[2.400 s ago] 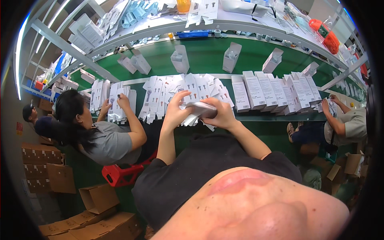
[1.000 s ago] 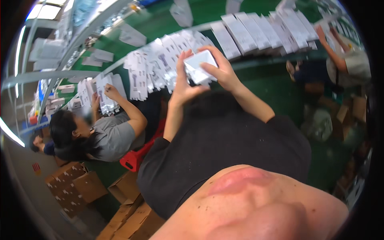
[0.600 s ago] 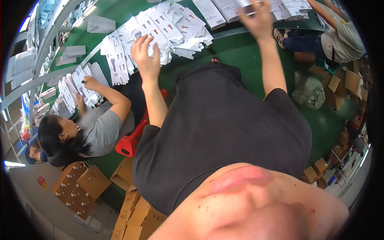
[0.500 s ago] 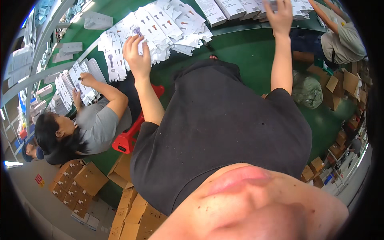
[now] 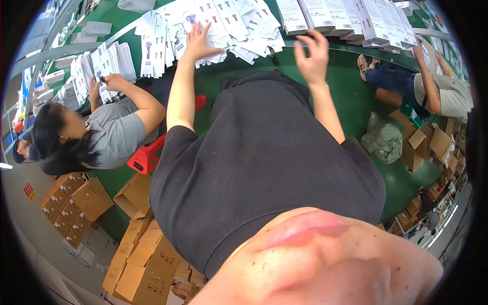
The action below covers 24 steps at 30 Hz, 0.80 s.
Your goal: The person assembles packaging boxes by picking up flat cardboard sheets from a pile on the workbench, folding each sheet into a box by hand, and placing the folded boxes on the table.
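Since the previous frame, the right hand (image 5: 313, 58) had withdrawn from the white boxes (image 5: 343, 18) toward the near edge of the bench (image 5: 114, 19). The left hand (image 5: 199, 47) had shifted slightly right along the near side of the flat cartons (image 5: 229, 23).

Left hand state: fingers spread, thumb extended to the right, nothing gripped. It was positioned at the flat cartons; whether the fingertips touched the top layer could not be determined. Right hand state: fingers raised, partly curled and separated, palm empty. It was located just beside the bench edge, near the left end of the boxes.

The flat cartons lay in an overlapping, fanned pile, printed sides up, on the bench ahead of the left hand. The boxes leaned in a row to the right of the pile.

At left, a co-worker (image 5: 112, 145) held a dark, slim object (image 5: 103, 80) at a separate carton stack (image 5: 121, 61). A red stool (image 5: 145, 158) stood between both persons.
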Motion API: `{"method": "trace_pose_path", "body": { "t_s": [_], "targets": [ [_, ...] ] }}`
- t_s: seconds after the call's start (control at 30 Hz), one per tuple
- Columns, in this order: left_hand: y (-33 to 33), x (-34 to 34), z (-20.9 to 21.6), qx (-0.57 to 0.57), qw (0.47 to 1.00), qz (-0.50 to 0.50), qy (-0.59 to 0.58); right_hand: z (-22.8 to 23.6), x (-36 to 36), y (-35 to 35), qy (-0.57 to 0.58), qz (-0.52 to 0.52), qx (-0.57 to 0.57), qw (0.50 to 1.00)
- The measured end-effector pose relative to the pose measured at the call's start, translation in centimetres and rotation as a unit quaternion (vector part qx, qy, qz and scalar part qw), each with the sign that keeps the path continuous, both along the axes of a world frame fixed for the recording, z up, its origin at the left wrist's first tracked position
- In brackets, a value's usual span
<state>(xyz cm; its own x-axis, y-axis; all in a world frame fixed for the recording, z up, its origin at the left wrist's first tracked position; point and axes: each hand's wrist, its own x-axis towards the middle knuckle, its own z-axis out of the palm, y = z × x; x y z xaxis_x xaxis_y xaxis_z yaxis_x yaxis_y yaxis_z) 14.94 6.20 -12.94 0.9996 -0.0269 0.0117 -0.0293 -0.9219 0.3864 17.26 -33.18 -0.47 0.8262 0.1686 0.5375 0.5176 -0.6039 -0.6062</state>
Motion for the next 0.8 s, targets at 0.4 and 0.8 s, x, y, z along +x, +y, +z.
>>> {"method": "trace_pose_path", "body": {
  "t_s": [0.4, 0.8],
  "targets": [
    [-5.5, -8.0, 3.5, -0.005, 0.999, -0.024, -0.024, -3.7, -1.3, 5.3, 0.408, 0.285, -0.231, 0.836],
    [-7.9, -6.5, 22.2, -0.467, 0.87, 0.082, 0.139, 1.9, 2.6, 11.0, -0.021, 0.322, -0.076, 0.943]
  ]
}}
